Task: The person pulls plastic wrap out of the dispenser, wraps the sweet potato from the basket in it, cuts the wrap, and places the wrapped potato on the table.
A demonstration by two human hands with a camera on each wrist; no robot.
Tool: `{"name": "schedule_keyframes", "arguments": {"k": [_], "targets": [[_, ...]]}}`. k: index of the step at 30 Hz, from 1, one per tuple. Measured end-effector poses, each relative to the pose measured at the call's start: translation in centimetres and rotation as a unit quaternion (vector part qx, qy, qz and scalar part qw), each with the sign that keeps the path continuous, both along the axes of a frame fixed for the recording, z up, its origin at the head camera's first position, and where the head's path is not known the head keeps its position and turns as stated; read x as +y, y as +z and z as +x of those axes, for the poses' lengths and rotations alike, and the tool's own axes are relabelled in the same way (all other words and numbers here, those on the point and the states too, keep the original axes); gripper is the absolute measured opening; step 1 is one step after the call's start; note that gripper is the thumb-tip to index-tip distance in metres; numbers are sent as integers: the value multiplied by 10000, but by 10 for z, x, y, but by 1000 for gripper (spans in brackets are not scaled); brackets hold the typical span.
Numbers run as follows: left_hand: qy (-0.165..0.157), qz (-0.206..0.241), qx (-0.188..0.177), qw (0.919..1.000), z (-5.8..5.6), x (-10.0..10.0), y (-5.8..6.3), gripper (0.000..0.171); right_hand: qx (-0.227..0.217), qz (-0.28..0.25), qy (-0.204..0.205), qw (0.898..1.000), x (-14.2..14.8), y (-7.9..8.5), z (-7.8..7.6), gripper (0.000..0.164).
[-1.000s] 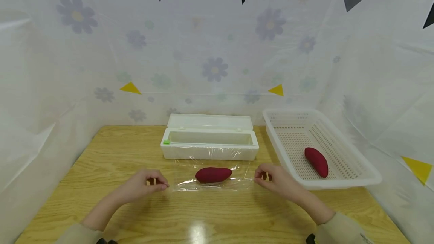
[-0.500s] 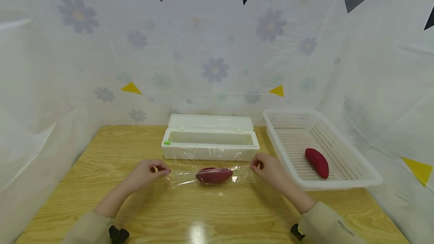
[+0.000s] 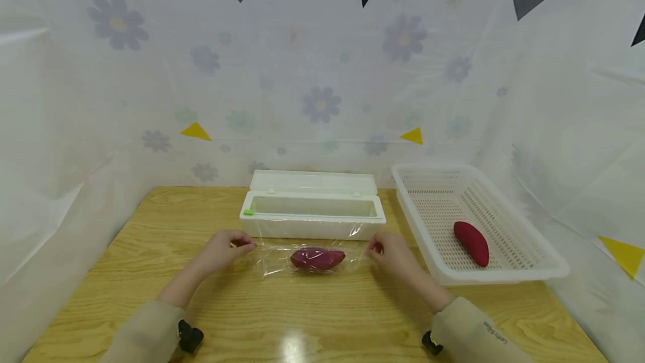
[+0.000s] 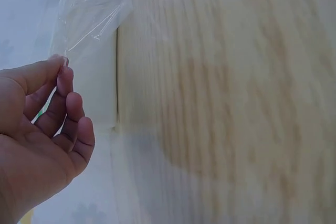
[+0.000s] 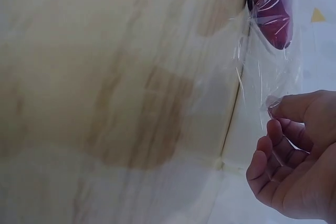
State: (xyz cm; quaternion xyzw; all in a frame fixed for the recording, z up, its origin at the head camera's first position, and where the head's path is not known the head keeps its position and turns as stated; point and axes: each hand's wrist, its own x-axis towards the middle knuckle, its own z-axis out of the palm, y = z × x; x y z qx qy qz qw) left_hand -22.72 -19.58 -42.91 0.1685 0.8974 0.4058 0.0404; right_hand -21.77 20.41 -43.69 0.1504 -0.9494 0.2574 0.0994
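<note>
A dark red sweet potato (image 3: 317, 259) lies on the table under clear plastic wrap (image 3: 274, 262), which folds over it and stretches out to both sides. My left hand (image 3: 224, 251) pinches the wrap's left edge between thumb and forefinger, its other fingers loosely curled in the left wrist view. At the opposite edge, my right hand (image 3: 394, 254) pinches the wrap the same way; the film (image 5: 262, 72) runs from these fingertips up to the sweet potato (image 5: 273, 9) in the right wrist view. Both hands are just in front of the white wrap box.
Behind the hands stands the white wrap dispenser box (image 3: 312, 228), lid raised, with a green slider (image 3: 248, 212) at its left end. A white plastic basket (image 3: 428, 240) on the right holds another red sweet potato (image 3: 471, 243). A flowered sheet hangs behind the table.
Both hands have moved forward toward the box and slightly inward, carrying the wrap's near edge up over the sweet potato, which now shows through the film.
</note>
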Motion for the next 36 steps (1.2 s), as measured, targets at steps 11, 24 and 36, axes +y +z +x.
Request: {"name": "schedule_keyframes", "arguments": {"k": [11, 24, 36], "targets": [[-42, -174, -153, 9997, -2, 8, -5, 10, 63, 176, 236, 9995, 0, -11, 2, 17], [68, -160, -154, 9997, -6, 5, -14, 10, 80, -251, 125, 9996, -3, 20, 12, 9], [74, -163, -278, 9995, -7, 4, -13, 11, 705, 692, 1487, 9839, -55, 21, 28, 26]]}}
